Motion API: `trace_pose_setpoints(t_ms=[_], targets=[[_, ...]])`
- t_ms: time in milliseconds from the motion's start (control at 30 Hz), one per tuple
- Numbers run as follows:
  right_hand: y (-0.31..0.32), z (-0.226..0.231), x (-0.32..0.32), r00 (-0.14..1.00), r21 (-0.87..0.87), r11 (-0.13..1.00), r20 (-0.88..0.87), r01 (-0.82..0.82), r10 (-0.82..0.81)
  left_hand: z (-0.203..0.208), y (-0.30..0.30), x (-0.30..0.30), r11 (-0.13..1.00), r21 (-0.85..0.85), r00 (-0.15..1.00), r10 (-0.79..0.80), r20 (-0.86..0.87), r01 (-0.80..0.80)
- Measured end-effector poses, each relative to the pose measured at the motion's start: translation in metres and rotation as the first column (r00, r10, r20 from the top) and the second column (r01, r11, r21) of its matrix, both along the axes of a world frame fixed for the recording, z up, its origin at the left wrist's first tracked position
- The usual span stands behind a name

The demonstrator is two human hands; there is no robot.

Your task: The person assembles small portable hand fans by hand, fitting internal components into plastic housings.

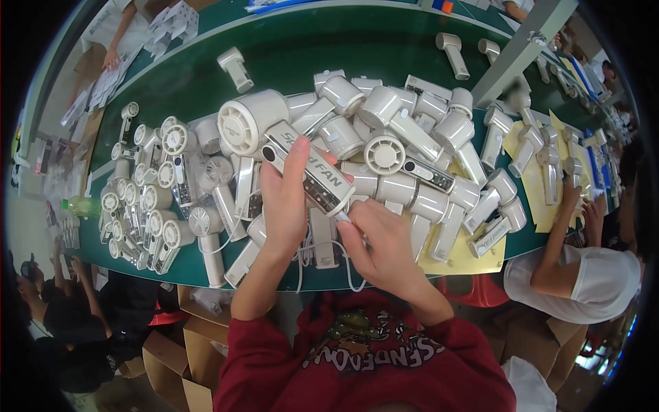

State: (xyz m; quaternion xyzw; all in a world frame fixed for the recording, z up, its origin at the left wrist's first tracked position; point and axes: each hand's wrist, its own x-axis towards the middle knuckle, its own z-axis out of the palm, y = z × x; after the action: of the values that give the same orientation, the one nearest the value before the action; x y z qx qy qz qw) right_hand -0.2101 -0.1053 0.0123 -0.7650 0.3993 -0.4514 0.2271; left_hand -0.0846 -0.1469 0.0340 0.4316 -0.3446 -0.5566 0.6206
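My left hand (285, 202) is wrapped round the handle of a white handheld fan (312, 168), its round head pointing to the upper left. Dark lettering and a see-through strip showing the inner parts run along the handle. At the handle's lower end my right hand (379, 237) pinches the plug of a white cable (342, 216). The plug touches the end of the handle, but whether it is fully inserted I cannot tell. Below my hands, the cable loops over the table edge (353, 278).
Many white fans lie piled on the green table (288, 51), with a dense cluster of fans (147, 199) at left. Yellow paper (473, 257) lies under some at right. A metal post (515, 58) rises at back right. Cardboard boxes (168, 353) stand below; a co-worker (576, 275) sits at right.
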Motion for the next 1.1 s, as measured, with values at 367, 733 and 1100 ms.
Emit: trace_pose_setpoints(t_ms=[367,733,1100], targets=[[-0.001,-0.022,0.006,1.0,0.064,0.998,-0.022,-0.011,0.012,-0.024,0.002,0.003,0.997,0.066,0.999,0.03,0.013,-0.031],[0.0,-0.012,0.009,0.995,-0.023,0.999,-0.097,0.023,-0.025,-0.03,0.001,0.003,0.994,0.111,0.98,0.011,-0.199,0.011],[0.002,-0.01,0.004,0.981,0.011,0.998,-0.189,0.054,-0.051,-0.04,0.006,-0.006,0.987,0.161,0.978,0.01,-0.209,0.024]])
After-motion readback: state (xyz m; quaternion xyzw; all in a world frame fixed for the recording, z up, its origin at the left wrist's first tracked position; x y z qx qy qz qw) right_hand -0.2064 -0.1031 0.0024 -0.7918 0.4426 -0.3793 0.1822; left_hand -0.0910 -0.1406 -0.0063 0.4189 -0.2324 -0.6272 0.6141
